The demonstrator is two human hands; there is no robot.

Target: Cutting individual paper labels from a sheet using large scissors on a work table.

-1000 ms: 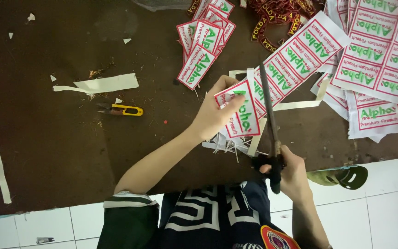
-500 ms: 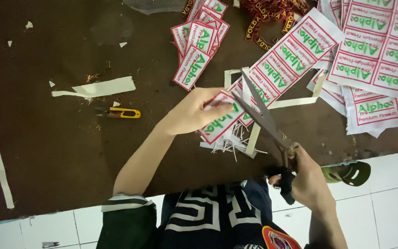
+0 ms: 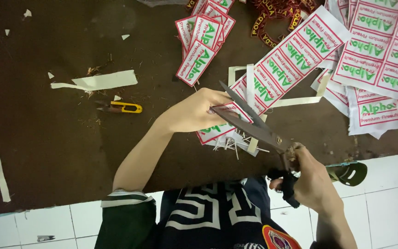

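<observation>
My left hand (image 3: 194,110) pinches a white label with a red border and green print (image 3: 217,125) over the brown mat. In my right hand (image 3: 312,182) are large dark scissors (image 3: 254,124), their blades parted around the label's upper edge. Thin white offcuts (image 3: 236,144) lie under the label. A long strip of uncut labels (image 3: 295,55) runs up to the right from the blades.
A pile of cut labels (image 3: 203,37) lies at the top centre, and sheets of uncut labels (image 3: 378,50) at the right. Small yellow thread snips (image 3: 125,108) and paper strips (image 3: 100,81) lie to the left. A green sandal (image 3: 348,173) sits on white floor tiles.
The scissors have swung from upright to slanting left, and the blades have spread around the label. My left hand has turned the label and drawn it down and left.
</observation>
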